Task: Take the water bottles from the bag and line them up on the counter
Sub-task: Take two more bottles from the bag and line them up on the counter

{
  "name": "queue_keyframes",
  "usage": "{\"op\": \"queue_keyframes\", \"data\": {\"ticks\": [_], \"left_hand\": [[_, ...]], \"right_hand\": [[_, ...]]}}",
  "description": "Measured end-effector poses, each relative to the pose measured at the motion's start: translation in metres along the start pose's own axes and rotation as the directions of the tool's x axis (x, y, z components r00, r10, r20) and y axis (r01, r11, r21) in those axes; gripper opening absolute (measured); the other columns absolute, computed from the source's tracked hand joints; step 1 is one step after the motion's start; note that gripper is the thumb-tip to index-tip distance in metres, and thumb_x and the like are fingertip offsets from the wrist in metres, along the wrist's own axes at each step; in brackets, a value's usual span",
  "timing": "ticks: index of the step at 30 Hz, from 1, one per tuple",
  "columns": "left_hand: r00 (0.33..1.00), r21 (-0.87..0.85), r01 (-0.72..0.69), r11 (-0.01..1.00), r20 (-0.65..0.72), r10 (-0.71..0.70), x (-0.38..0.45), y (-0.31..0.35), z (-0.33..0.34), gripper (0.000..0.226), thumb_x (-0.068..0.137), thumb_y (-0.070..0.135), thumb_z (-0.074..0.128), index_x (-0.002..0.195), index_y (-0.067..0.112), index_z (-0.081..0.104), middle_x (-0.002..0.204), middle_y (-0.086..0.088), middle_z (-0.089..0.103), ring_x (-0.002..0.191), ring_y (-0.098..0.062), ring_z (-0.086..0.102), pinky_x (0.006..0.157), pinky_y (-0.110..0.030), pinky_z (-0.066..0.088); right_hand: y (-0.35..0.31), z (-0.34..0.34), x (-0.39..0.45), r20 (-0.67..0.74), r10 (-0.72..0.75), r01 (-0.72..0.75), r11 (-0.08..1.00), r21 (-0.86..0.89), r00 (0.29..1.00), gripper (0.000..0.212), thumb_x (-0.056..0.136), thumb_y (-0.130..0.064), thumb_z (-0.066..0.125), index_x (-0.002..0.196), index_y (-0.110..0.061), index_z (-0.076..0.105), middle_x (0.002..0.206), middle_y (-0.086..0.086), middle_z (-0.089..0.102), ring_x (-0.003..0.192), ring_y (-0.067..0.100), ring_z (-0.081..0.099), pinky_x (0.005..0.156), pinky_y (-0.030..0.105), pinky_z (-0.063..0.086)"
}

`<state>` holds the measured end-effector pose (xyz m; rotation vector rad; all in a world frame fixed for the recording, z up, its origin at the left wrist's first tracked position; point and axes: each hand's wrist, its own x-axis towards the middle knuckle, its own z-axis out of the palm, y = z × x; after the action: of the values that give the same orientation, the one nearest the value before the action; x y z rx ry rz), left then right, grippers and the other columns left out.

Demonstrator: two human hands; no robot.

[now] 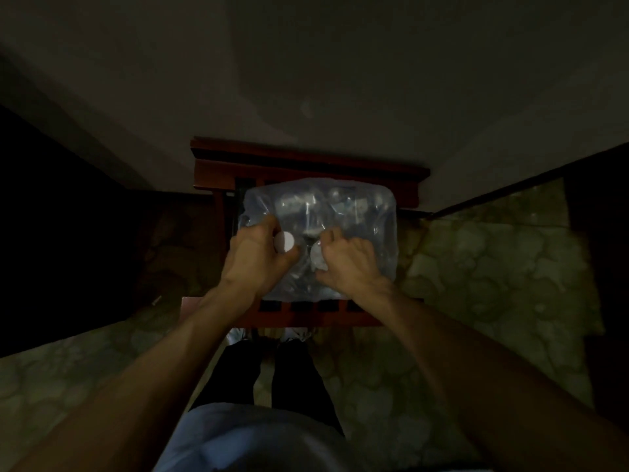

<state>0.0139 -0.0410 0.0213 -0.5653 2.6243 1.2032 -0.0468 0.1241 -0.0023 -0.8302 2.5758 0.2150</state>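
Both hands, left hand and right hand, grip white-capped bottles inside the clear bag on the wooden chair, seemingly starting extraction; next, lift them free toward the unseen desk.

No legible text, label, brand, number or sign appears on the clear plastic bag or on the white bottle cap (the dim, blurred view resolves no lettering).

Both bare arms reach forward and down. Left hand and right hand sit close together, fingers curled, each gripping something.
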Motion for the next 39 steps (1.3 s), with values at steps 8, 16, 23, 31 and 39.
{"op": "queue_keyframes", "data": {"ticks": [8, 16, 23, 31, 39], "left_hand": [[0.996, -0.056, -0.069, 0.996, -0.064, 0.066, -0.010, 0.018, -0.039, 0.029, 0.087, 0.038, 0.071, 0.098, 0.017, 0.055, 0.086, 0.000, 0.064, 0.076, -0.018, 0.064, 0.063, -0.036, 0.058], [0.958, 0.052, -0.182, 0.982, -0.215, 0.189, -0.021, 0.029, -0.094, 0.032, 0.086, 0.046, 0.068, 0.102, 0.019, 0.058, 0.094, 0.002, 0.067, 0.083, -0.019, 0.065, 0.072, -0.041, 0.056], [0.901, 0.108, -0.186, 0.977, -0.378, 0.213, -0.047, 0.043, -0.163, 0.027, 0.086, 0.048, 0.066, 0.093, 0.026, 0.053, 0.087, 0.005, 0.063, 0.079, -0.019, 0.061, 0.067, -0.034, 0.051], [0.754, 0.185, -0.219, 0.958, -0.591, 0.286, -0.122, 0.061, -0.237, 0.036, 0.084, 0.057, 0.064, 0.090, 0.022, 0.057, 0.082, 0.003, 0.064, 0.075, -0.023, 0.062, 0.066, -0.038, 0.054], [0.631, 0.236, -0.293, 0.927, -0.681, 0.373, -0.200, 0.078, -0.316, 0.039, 0.080, 0.058, 0.066, 0.079, 0.019, 0.059, 0.071, 0.004, 0.059, 0.071, -0.025, 0.060, 0.059, -0.032, 0.041]], "right_hand": [[0.000, -0.063, -0.016, -0.021, 0.338, -0.311, 0.888, 0.339, 0.941, 0.078, 0.064, -0.068, 0.063, 0.119, -0.014, 0.053, 0.103, 0.004, 0.066, 0.085, 0.021, 0.063, 0.057, 0.025, 0.035], [-0.002, -0.116, -0.043, 0.247, 0.395, -0.407, 0.394, 0.824, 0.885, 0.052, 0.064, -0.064, 0.063, 0.085, -0.017, 0.071, 0.079, 0.003, 0.073, 0.073, 0.020, 0.069, 0.064, 0.031, 0.054], [-0.042, -0.148, -0.072, 0.529, 0.307, -0.526, -0.101, 0.844, 0.791, 0.057, 0.061, -0.051, 0.072, 0.108, -0.018, 0.066, 0.085, 0.008, 0.073, 0.059, 0.016, 0.063, 0.053, 0.021, 0.049], [-0.104, -0.177, -0.135, 0.203, 0.016, -0.184, -0.355, 0.917, 0.979, 0.029, 0.077, -0.027, 0.073, 0.102, -0.013, 0.067, 0.072, 0.002, 0.070, 0.062, 0.013, 0.067, 0.069, 0.030, 0.052], [-0.172, -0.225, -0.178, -0.111, -0.162, 0.048, -0.352, 0.935, 0.981, 0.042, 0.086, -0.001, 0.061, 0.127, -0.013, 0.056, 0.097, 0.008, 0.071, 0.085, 0.018, 0.070, 0.075, 0.032, 0.059]]}}
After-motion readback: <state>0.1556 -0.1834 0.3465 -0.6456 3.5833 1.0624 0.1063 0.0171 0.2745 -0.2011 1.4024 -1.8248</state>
